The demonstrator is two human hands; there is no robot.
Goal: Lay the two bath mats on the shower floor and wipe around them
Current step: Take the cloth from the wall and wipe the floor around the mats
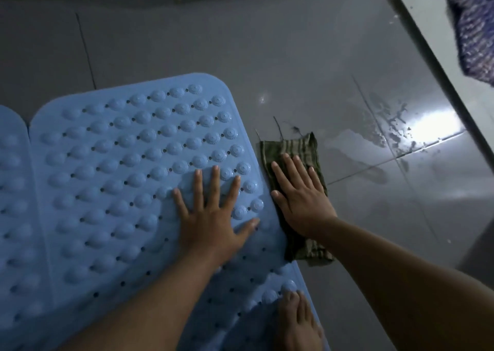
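Observation:
Two light-blue studded bath mats lie side by side on the grey tiled floor [240,46]. The larger-seen mat [120,169] fills the middle left; only a strip of the second mat [10,190] shows at the left edge. My left hand [213,211] presses flat on the first mat near its right edge, fingers spread. My right hand [299,195] lies flat on a folded green striped cloth [296,147] on the floor, right beside the mat's right edge.
Wet patches and drops [387,126] glint on the tiles to the right of the cloth. A raised threshold [438,56] runs diagonally at the right, with a dark blue patterned rug [473,24] beyond it. My bare foot [296,321] stands on the mat's near corner.

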